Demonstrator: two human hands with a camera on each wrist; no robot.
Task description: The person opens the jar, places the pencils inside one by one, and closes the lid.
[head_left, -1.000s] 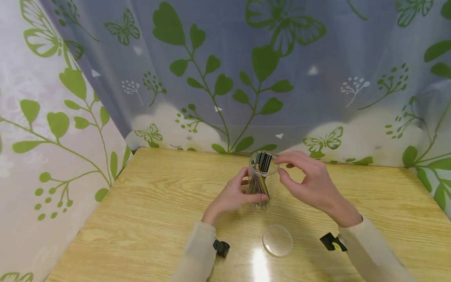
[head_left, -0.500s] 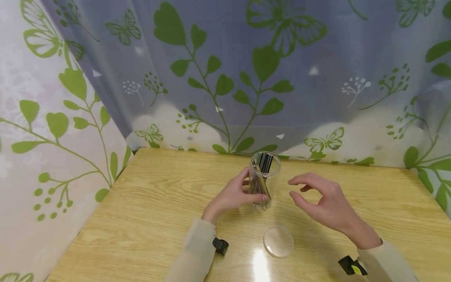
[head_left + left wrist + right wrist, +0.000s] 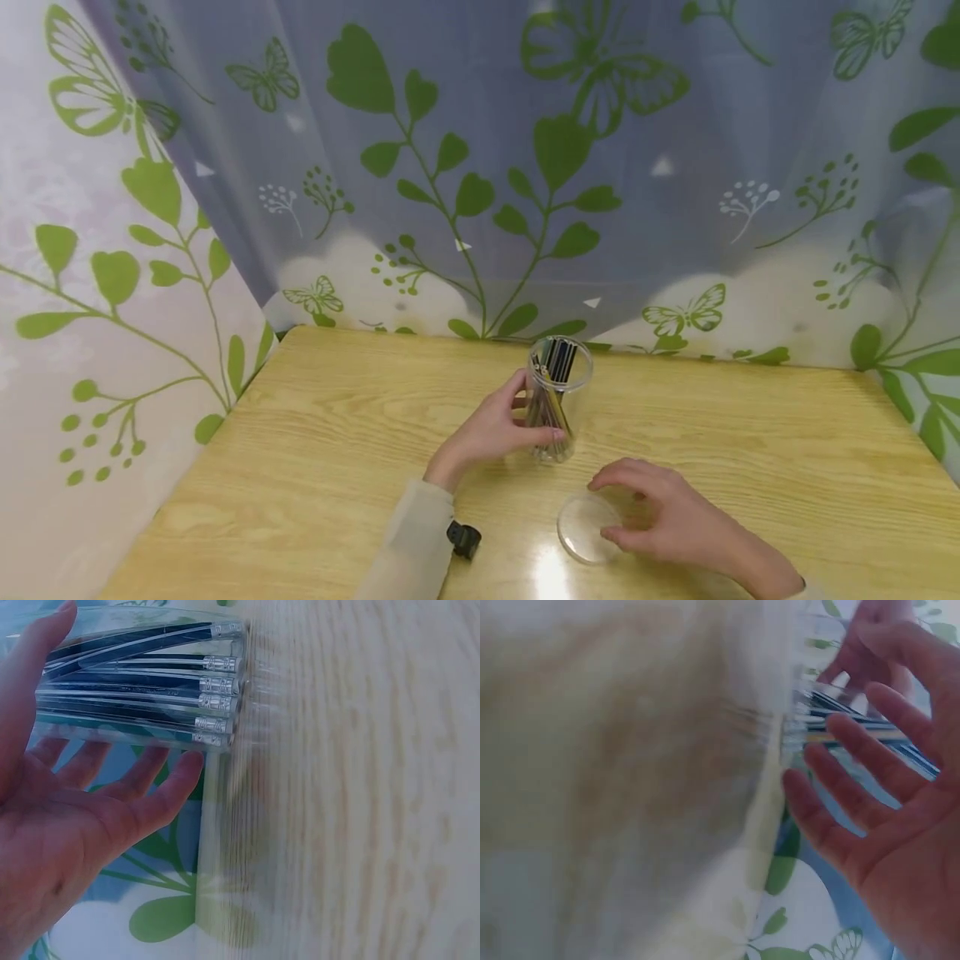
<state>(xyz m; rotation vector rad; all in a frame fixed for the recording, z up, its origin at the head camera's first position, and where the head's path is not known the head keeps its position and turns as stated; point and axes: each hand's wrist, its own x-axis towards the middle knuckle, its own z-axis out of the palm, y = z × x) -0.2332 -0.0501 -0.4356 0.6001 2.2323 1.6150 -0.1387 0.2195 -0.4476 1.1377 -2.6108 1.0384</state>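
A clear round jar stands on the wooden table, its top uncovered. Several dark pencils and a yellowish one lean inside it. My left hand grips the jar from its left side, thumb across the front. The left wrist view shows the silver ferrules of the pencils at the jar's base. A flat clear round lid lies on the table in front of the jar. Over the lid's right side hovers my right hand, thumb and fingers apart; whether it touches the lid I cannot tell. The right wrist view has those fingers spread.
The wood-grain table extends to both sides of the jar. Close behind the jar, a blue-grey curtain with green leaves and butterflies hangs along the back edge. A pale printed curtain borders the left. A black wrist camera sits at my left cuff.
My right hand has left the jar's rim, drawn back to the right and come down toward me to the lid. The left hand keeps its grip; jar and lid stay in place.
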